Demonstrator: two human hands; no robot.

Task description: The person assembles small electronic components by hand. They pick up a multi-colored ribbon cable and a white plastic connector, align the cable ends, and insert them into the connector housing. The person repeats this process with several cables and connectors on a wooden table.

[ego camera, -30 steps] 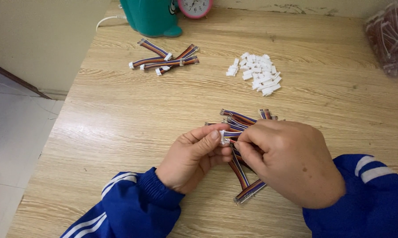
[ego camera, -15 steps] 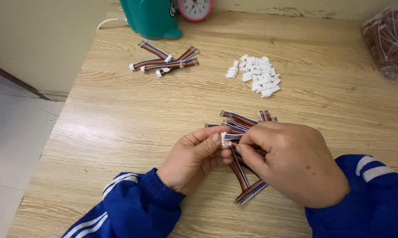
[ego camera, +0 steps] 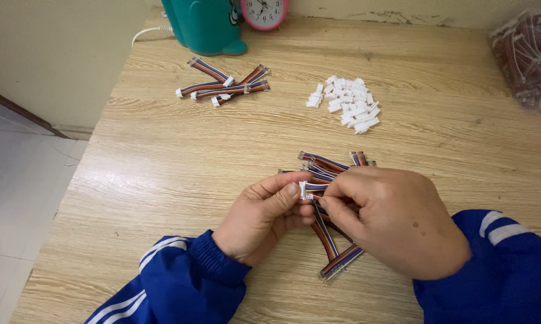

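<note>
My left hand (ego camera: 264,216) pinches a small white connector (ego camera: 303,190) between thumb and forefinger. My right hand (ego camera: 396,219) grips a short multicoloured ribbon cable (ego camera: 316,187) whose end meets that connector. Both hands hover over a loose pile of the same ribbon cables (ego camera: 330,240) on the wooden table (ego camera: 162,174). Blue sleeves with white stripes cover both forearms.
A heap of white connectors (ego camera: 348,105) lies at the centre back. Several cables with white connectors fitted (ego camera: 222,87) lie at the back left. A teal object (ego camera: 207,24), a pink clock (ego camera: 264,12) and a bag of cables (ego camera: 528,57) stand along the far edge.
The hands have stayed in place, pressing cable and connector together; the view has shifted slightly.
</note>
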